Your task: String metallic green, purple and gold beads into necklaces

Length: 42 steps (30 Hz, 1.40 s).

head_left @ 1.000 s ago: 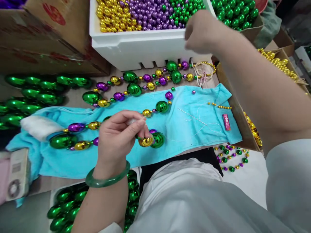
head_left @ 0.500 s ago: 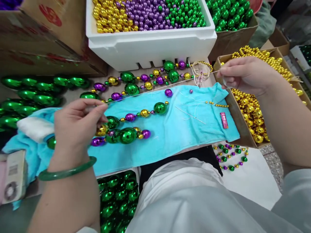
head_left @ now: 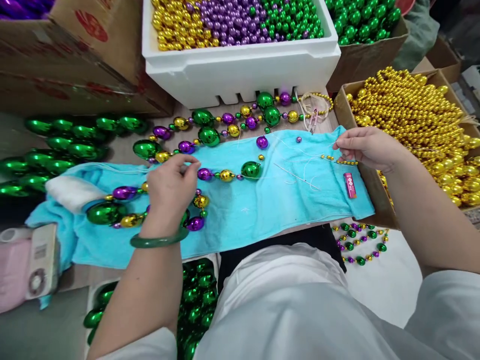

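A beaded strand [head_left: 227,175] of green, purple and gold beads lies on a turquoise towel [head_left: 240,220]. My left hand [head_left: 172,185], a green bangle on its wrist, is closed on this strand, and its body hides part of the beads. My right hand [head_left: 369,145] pinches a thin pale thread over the towel's right end. A loose purple bead [head_left: 262,142], a small gold bead [head_left: 261,157] and a tiny purple bead [head_left: 299,139] lie nearby. A long thin needle [head_left: 296,176] rests right of the strand. Short gold bead pieces [head_left: 339,160] lie below my right fingers.
A white foam box [head_left: 240,75] of gold, purple and green beads stands behind. Finished-looking bead strands [head_left: 208,136] lie before it. At right is a carton [head_left: 343,112] of gold beads; large green beads [head_left: 71,132] lie at left. A small pink packet [head_left: 350,185] sits on the towel.
My left hand has moved right along the strand, and the beads below it have shifted. My right hand has lowered slightly. The thread, taut between both hands before, now hangs slack.
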Each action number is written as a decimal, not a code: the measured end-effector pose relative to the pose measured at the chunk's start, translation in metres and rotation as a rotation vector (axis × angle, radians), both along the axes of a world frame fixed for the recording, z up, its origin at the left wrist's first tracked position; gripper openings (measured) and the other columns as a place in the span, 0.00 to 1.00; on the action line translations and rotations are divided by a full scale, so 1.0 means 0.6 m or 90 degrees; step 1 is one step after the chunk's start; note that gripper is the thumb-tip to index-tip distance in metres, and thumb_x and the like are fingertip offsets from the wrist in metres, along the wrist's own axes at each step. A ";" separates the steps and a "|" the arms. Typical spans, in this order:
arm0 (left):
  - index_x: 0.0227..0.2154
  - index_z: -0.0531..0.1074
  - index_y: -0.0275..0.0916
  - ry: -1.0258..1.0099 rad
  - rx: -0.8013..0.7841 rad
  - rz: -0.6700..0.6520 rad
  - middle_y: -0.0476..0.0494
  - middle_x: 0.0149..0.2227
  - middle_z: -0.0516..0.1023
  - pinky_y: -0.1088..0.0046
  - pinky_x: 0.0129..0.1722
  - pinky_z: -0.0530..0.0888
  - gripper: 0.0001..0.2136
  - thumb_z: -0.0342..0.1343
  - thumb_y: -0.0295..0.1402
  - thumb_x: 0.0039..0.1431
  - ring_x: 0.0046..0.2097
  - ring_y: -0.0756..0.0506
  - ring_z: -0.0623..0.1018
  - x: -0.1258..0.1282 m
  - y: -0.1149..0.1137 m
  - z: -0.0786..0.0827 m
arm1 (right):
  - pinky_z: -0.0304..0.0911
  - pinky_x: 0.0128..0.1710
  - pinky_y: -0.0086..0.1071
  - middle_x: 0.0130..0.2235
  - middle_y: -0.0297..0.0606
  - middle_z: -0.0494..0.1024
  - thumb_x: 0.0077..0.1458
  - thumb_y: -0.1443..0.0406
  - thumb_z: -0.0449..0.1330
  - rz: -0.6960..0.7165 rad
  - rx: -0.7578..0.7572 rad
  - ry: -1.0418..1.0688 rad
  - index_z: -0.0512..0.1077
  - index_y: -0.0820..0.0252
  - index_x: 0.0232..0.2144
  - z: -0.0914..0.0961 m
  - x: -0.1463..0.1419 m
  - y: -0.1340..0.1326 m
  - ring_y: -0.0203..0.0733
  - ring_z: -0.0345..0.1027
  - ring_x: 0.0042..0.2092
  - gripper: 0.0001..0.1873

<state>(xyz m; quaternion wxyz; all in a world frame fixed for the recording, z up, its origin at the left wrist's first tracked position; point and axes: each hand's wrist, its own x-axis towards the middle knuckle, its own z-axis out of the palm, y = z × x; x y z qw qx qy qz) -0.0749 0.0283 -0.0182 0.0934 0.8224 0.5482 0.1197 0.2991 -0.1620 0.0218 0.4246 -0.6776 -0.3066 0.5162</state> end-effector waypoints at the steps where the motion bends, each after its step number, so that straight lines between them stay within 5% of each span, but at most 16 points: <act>1: 0.40 0.76 0.39 0.024 -0.013 -0.023 0.48 0.27 0.74 0.72 0.38 0.68 0.14 0.50 0.40 0.60 0.33 0.47 0.73 0.011 -0.008 -0.006 | 0.63 0.29 0.31 0.20 0.31 0.66 0.50 0.63 0.66 0.000 0.006 -0.019 0.75 0.63 0.26 0.000 -0.012 -0.001 0.30 0.59 0.24 0.07; 5: 0.40 0.76 0.36 0.019 0.009 -0.105 0.38 0.38 0.76 0.60 0.50 0.68 0.13 0.48 0.34 0.60 0.45 0.40 0.73 0.060 -0.056 -0.020 | 0.58 0.27 0.30 0.21 0.32 0.68 0.51 0.62 0.64 0.054 0.033 -0.129 0.76 0.62 0.27 -0.001 -0.070 -0.008 0.32 0.60 0.25 0.07; 8: 0.45 0.75 0.37 -0.193 -0.062 -0.173 0.36 0.46 0.74 0.61 0.50 0.70 0.15 0.49 0.36 0.61 0.49 0.40 0.73 0.104 -0.115 -0.010 | 0.57 0.30 0.30 0.24 0.33 0.72 0.53 0.63 0.62 0.126 0.062 -0.234 0.76 0.62 0.28 -0.007 -0.125 -0.012 0.34 0.63 0.28 0.08; 11: 0.49 0.73 0.38 -0.396 -0.398 -0.275 0.39 0.45 0.74 0.70 0.35 0.75 0.18 0.51 0.41 0.59 0.40 0.46 0.75 0.141 -0.168 0.011 | 0.57 0.34 0.29 0.30 0.35 0.77 0.56 0.67 0.58 0.218 0.110 -0.322 0.76 0.61 0.29 -0.016 -0.180 -0.015 0.35 0.67 0.32 0.08; 13: 0.49 0.73 0.37 -0.403 -0.651 -0.330 0.43 0.35 0.76 0.74 0.29 0.73 0.20 0.54 0.42 0.57 0.32 0.50 0.74 0.152 -0.184 0.020 | 0.57 0.34 0.29 0.31 0.35 0.78 0.57 0.69 0.56 0.275 0.115 -0.341 0.76 0.61 0.28 -0.022 -0.209 -0.020 0.35 0.68 0.33 0.10; 16: 0.46 0.76 0.35 -0.309 -0.792 -0.299 0.52 0.19 0.68 0.78 0.23 0.66 0.19 0.57 0.40 0.54 0.22 0.53 0.66 0.148 -0.179 0.022 | 0.57 0.35 0.29 0.33 0.37 0.79 0.58 0.70 0.55 0.296 0.120 -0.351 0.77 0.61 0.30 -0.034 -0.231 -0.029 0.36 0.69 0.35 0.11; 24: 0.31 0.81 0.39 -0.278 -0.534 -0.099 0.48 0.26 0.77 0.77 0.25 0.66 0.13 0.60 0.42 0.49 0.26 0.51 0.70 0.089 -0.137 0.007 | 0.60 0.34 0.29 0.33 0.36 0.79 0.58 0.63 0.57 0.217 0.045 -0.297 0.77 0.60 0.31 -0.077 -0.163 -0.047 0.37 0.69 0.34 0.09; 28: 0.36 0.79 0.40 -0.329 -0.419 0.032 0.50 0.23 0.73 0.76 0.23 0.66 0.15 0.60 0.44 0.51 0.24 0.51 0.69 0.050 -0.117 0.004 | 0.61 0.39 0.34 0.37 0.41 0.79 0.55 0.64 0.57 0.117 -0.079 -0.529 0.77 0.60 0.31 -0.091 -0.078 -0.073 0.44 0.69 0.39 0.09; 31: 0.32 0.79 0.41 -0.333 -0.316 0.019 0.45 0.34 0.79 0.74 0.28 0.71 0.12 0.61 0.44 0.51 0.38 0.45 0.76 0.032 -0.115 0.004 | 0.58 0.40 0.37 0.37 0.47 0.77 0.57 0.66 0.54 -0.029 -0.160 -0.805 0.77 0.63 0.33 -0.093 -0.027 -0.099 0.49 0.67 0.43 0.12; 34: 0.31 0.79 0.42 -0.357 -0.262 -0.030 0.45 0.39 0.79 0.70 0.36 0.75 0.10 0.60 0.42 0.54 0.46 0.41 0.76 0.033 -0.123 0.007 | 0.53 0.32 0.34 0.38 0.46 0.76 0.60 0.64 0.51 -0.076 -0.230 -0.897 0.77 0.62 0.36 -0.098 -0.011 -0.114 0.46 0.66 0.39 0.14; 38: 0.31 0.79 0.42 -0.364 -0.269 -0.081 0.48 0.33 0.79 0.69 0.37 0.76 0.09 0.59 0.41 0.55 0.37 0.45 0.77 0.055 -0.136 0.010 | 0.43 0.27 0.34 0.41 0.45 0.75 0.64 0.63 0.47 -0.032 -0.281 -0.922 0.75 0.61 0.39 -0.120 -0.029 -0.110 0.42 0.65 0.33 0.18; 42: 0.32 0.80 0.42 -0.371 -0.347 -0.103 0.48 0.30 0.78 0.74 0.30 0.74 0.09 0.59 0.40 0.55 0.28 0.50 0.75 0.078 -0.145 0.006 | 0.44 0.27 0.34 0.41 0.46 0.75 0.65 0.62 0.45 0.012 -0.219 -0.924 0.74 0.62 0.41 -0.141 -0.053 -0.089 0.42 0.65 0.35 0.19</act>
